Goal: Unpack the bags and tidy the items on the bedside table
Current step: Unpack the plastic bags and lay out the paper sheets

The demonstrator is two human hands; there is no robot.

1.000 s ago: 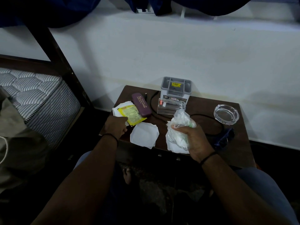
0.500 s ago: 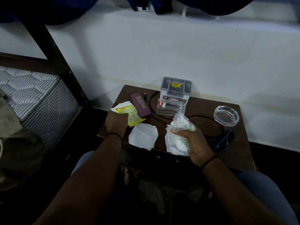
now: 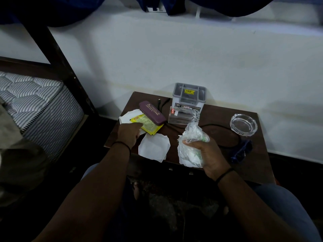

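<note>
Striped mattress [image 3: 33,102] far left of the grip, dark bed frame post [image 3: 57,60] beside it. White wall [image 3: 174,55] behind. Dark blue cloth [image 3: 52,9] hanging above. Olive fabric [image 3: 15,154] at lower left.

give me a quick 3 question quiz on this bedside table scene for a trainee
1. True or false: the right hand grips the crumpled clear plastic bag.
2. What lies directly against the purple rectangular glasses case?
A. the round clear glass ashtray
B. the yellow printed sachet
C. the blue-framed glasses
3. Fill in: the left hand rests on the yellow sachet, beside a flat white ____ packet at the front edge of the dark wooden bedside table.

Key
1. True
2. B
3. paper
</note>
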